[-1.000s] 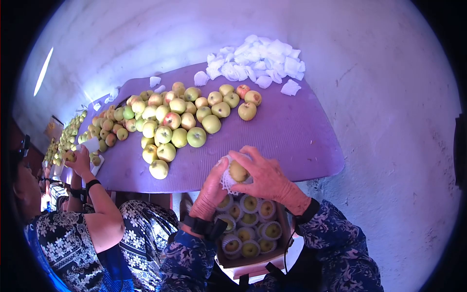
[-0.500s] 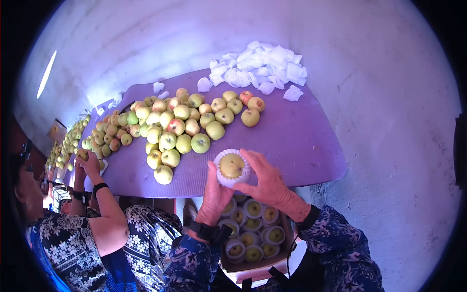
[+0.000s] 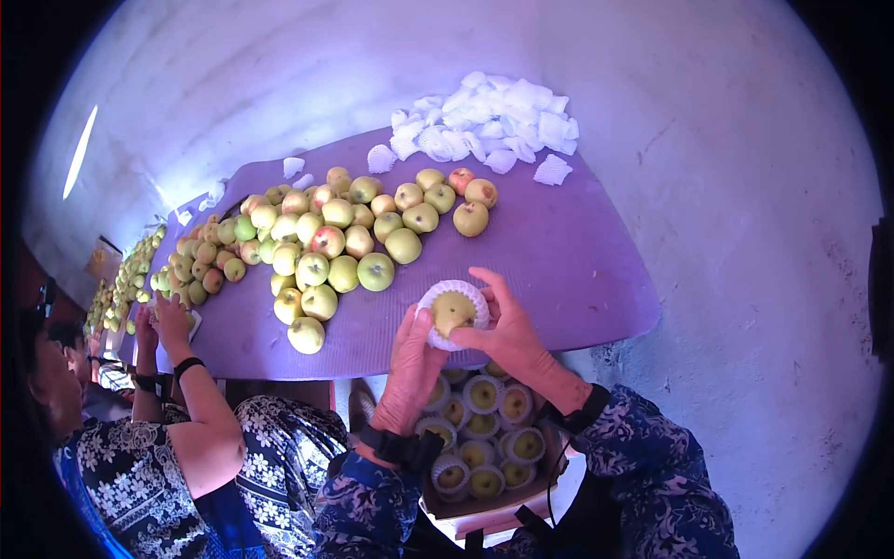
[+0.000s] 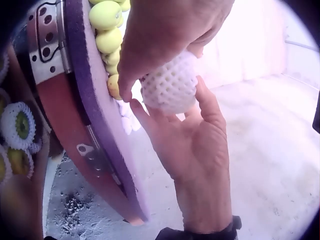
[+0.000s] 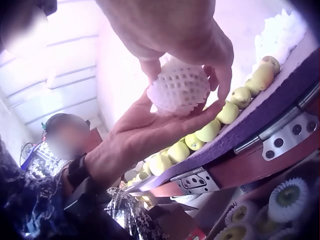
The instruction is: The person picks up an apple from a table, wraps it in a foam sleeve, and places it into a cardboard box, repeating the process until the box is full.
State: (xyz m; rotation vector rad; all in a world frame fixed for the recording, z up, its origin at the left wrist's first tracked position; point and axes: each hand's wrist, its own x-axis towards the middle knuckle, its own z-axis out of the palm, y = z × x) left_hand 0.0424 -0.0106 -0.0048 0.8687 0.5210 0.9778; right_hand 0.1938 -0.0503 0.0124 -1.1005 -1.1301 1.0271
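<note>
Cannot see much of the apple (image 3: 453,310) in either wrist view, covered there by its net (image 4: 171,89) and fingers. Cannot see all of the left hand (image 4: 170,32) in the left wrist view or the right hand (image 5: 170,30) in the right, both cut by the top edge. Cannot follow the box (image 3: 492,511) beneath table (image 3: 559,279) and hands. Cannot make out the blurred neighbour (image 5: 67,137) or count the tiny far apples (image 3: 130,278).

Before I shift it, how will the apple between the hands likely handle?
The foam net probably gives slightly when squeezed: its mesh looks open. The apple could roll if set on its side, being round. Light knocks may be cushioned, since the net wraps its sides.
</note>
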